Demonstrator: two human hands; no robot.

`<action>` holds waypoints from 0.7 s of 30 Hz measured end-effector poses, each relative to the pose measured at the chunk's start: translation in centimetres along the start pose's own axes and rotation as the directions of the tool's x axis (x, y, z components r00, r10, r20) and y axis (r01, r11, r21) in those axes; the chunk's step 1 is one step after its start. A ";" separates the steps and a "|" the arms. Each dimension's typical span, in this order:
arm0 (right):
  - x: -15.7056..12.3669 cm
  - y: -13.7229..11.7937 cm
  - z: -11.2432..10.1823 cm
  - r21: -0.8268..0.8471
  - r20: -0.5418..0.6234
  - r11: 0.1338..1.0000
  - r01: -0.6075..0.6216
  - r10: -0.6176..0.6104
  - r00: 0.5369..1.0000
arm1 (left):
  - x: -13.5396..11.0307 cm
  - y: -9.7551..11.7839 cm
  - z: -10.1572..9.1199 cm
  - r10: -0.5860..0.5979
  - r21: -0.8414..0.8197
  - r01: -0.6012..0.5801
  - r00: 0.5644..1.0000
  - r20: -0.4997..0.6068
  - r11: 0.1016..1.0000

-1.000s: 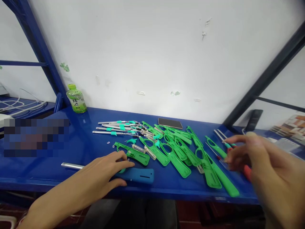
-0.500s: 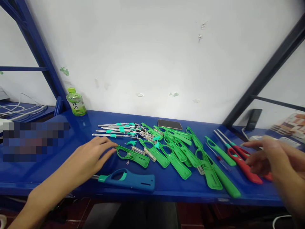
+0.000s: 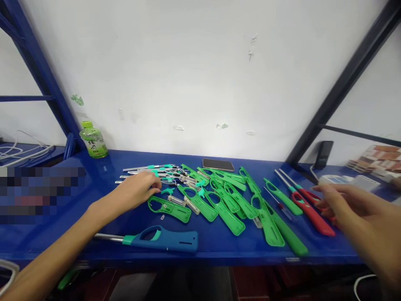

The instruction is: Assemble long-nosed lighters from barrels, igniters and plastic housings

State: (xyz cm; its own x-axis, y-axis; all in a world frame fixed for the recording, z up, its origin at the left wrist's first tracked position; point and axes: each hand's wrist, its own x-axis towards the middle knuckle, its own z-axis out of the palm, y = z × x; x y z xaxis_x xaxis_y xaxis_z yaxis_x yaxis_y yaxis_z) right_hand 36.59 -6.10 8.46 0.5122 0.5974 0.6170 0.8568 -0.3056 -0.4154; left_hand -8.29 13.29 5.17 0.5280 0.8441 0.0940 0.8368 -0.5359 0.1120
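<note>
My left hand (image 3: 136,193) reaches over the blue bench (image 3: 103,196) to a bundle of thin metal rods with teal collars (image 3: 147,168). Its fingers curl down onto the nearest rods, and what they pinch is hidden. A green lighter shell (image 3: 171,209) lies just to its right. A blue long-nosed lighter (image 3: 163,239) rests near the front edge, below that hand. My right hand (image 3: 354,209) hovers at the right with fingers stretched out and holds nothing. It is next to two red lighters (image 3: 310,211).
A heap of green lighter shells (image 3: 228,202) fills the middle of the bench. A small red-handled screwdriver (image 3: 280,205) lies among them. At the back are a dark phone (image 3: 218,164) and a green tea bottle (image 3: 93,140). Blue shelf posts stand on both sides.
My left hand left the blue lighter and moved back and up to the metal rods, where its fingers curled. My right hand drew away to the right, uncovering the red lighters.
</note>
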 end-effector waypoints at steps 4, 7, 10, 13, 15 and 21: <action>0.2 -0.8 0.1 0.032 0.177 0.996 -0.078 0.071 0.982 | 1.2 0.3 0.7 0.018 -0.005 -0.018 0.999 0.037 1.000; 0.6 1.2 1.2 0.035 0.304 0.997 -0.073 0.059 0.951 | 1.6 0.3 1.2 0.011 -0.011 -0.011 1.000 0.030 1.000; 0.8 3.8 2.8 -0.009 0.441 0.996 -0.093 0.087 0.893 | 1.8 0.1 1.6 0.012 -0.028 -0.012 1.000 0.012 1.000; 0.6 5.4 4.4 -0.035 0.539 0.994 -0.104 0.106 0.836 | 1.7 -0.4 1.5 0.030 -0.062 -0.031 0.999 -0.018 0.998; 0.3 5.6 5.3 -0.015 0.588 0.993 -0.115 0.102 0.802 | 1.5 -0.8 1.0 0.031 -0.092 -0.035 0.998 -0.047 0.995; 0.3 5.6 6.8 -0.056 0.606 0.987 -0.151 0.154 0.781 | -0.7 -1.5 -1.8 -0.018 -0.263 -0.011 0.994 -0.108 0.965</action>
State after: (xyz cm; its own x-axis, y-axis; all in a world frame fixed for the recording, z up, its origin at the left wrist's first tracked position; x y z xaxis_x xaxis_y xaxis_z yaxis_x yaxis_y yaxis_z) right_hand 41.15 -2.60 1.73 0.4956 0.8685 0.0128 0.7714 -0.4334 -0.4659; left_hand -10.19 13.44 6.67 0.4940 0.8464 0.1987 0.7633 -0.5317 0.3670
